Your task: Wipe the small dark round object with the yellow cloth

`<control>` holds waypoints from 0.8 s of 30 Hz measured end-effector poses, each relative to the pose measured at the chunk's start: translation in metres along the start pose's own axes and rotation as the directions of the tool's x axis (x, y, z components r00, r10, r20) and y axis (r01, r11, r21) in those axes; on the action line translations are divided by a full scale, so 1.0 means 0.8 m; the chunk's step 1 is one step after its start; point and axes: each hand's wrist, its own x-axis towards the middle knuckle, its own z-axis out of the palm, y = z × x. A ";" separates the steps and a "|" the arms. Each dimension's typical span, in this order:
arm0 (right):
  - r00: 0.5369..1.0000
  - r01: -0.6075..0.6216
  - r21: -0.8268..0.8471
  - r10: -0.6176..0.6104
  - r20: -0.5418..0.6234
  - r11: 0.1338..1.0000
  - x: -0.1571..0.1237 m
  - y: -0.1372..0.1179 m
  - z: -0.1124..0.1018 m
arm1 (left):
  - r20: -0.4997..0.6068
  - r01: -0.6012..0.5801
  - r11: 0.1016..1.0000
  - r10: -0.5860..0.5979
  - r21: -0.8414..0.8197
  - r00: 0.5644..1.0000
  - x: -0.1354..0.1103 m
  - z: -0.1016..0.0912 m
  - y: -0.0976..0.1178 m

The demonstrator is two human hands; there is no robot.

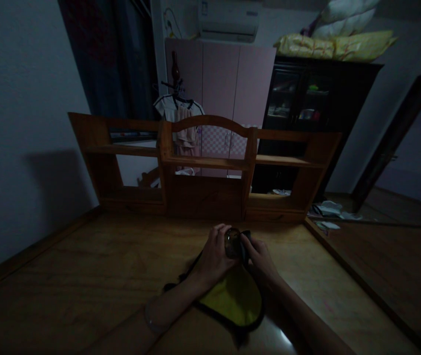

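Head view: left hand (213, 256) and right hand (261, 260) curl tight around a dark round object (233, 242).

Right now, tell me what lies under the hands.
Left hand and right hand grip a dark round object; beneath, a yellow cloth on the desk, its far end covered.

Both forearms fwd, L hand (214, 256) & R hand (261, 260) close together at centre, fingers curled, tight grip each
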 end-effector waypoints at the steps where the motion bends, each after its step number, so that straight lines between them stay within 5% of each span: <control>1: 0.998 -0.064 0.090 0.062 0.028 0.994 0.002 0.001 0.003 | -0.021 0.010 1.000 -0.010 -0.008 1.000 0.001 0.000 -0.001; 5: 0.959 -0.280 0.426 0.225 0.174 0.860 0.005 0.008 0.016 | -0.081 0.026 0.999 -0.029 -0.038 0.996 0.002 0.006 -0.008; 9: 0.949 -0.306 0.491 0.222 0.221 0.816 0.004 0.015 0.020 | -0.064 -0.019 0.999 0.018 -0.029 0.998 0.001 0.008 -0.011; 13: 0.989 -0.146 0.300 0.132 0.068 0.943 0.006 0.021 0.013 | 0.112 -0.142 0.990 0.141 0.002 0.984 0.002 -0.003 -0.004; 16: 0.998 -0.011 0.164 0.000 0.070 0.986 0.008 0.020 0.009 | 0.216 -0.199 0.980 0.192 0.011 0.957 0.002 -0.009 0.005; 20: 0.982 0.188 -0.066 -0.187 0.016 0.980 0.006 0.015 0.000 | 0.260 -0.216 0.976 0.210 -0.009 0.942 -0.003 -0.003 0.011; 24: 0.970 0.216 -0.317 -0.240 -0.037 0.923 0.005 0.019 -0.012 | 0.269 -0.207 0.978 0.210 -0.040 0.940 -0.005 0.005 0.005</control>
